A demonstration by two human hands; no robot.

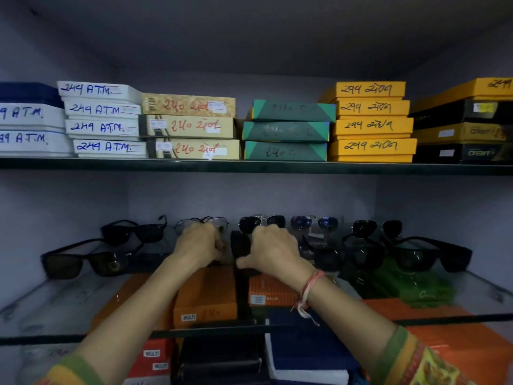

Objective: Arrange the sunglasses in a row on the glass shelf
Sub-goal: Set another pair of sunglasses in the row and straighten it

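From the head camera, both hands reach in over the glass shelf (69, 301) and meet at its middle on a dark pair of sunglasses (241, 245). The left hand (198, 245) is curled into a fist at the pair's left end, and the right hand (273, 252) is closed over its right end with the thumb stretched out underneath toward the left; a red and white thread band (308, 290) circles that wrist. The held pair lies with its long axis running left to right, though the fingers hide which way its lenses face. Behind the hands, a back row of sunglasses (313, 223) stretches side by side along the rear of the shelf, lenses facing forward. A black pair (86, 261) sits nearer the front on the left, its long axis also left to right, and another black pair (430, 255) sits on the right. Orange boxes (205, 298) show through the glass from below. On the upper shelf (249, 165), stacked boxes (372, 122) carry handwritten labels.
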